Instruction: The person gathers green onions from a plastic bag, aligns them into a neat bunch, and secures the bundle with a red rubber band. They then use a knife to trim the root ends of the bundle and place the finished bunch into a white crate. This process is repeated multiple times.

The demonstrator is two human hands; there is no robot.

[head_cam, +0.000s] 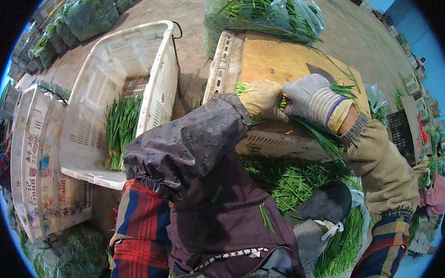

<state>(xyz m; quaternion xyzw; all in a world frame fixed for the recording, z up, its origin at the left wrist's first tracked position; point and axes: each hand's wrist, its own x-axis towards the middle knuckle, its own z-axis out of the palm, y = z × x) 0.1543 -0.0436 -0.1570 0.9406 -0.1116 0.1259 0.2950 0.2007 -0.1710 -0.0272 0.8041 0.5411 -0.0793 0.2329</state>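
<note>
My left hand (263,99), in a yellow glove, grips a bunch of green chive-like stalks, its pale cut ends (241,88) showing past the glove. Close against it, my right hand (310,97), in a grey knit glove over a yellow one, has its fingers closed at a red band (284,97) around the bunch. Long green leaves (320,138) trail below my right hand over the board's near edge. A dark knife blade (319,71) shows just beyond that hand; its handle is hidden. Under both hands is a wooden board (271,62) on an upturned white crate (282,144).
Left stands a white plastic crate (90,132) holding tied green bunches (123,130), with stacked crates (36,159) beside it. A plastic bag of greens (263,12) sits beyond the board. Cut trimmings (291,188) lie below, near another bag of greens (339,243). Filled bags (91,11) line the far left.
</note>
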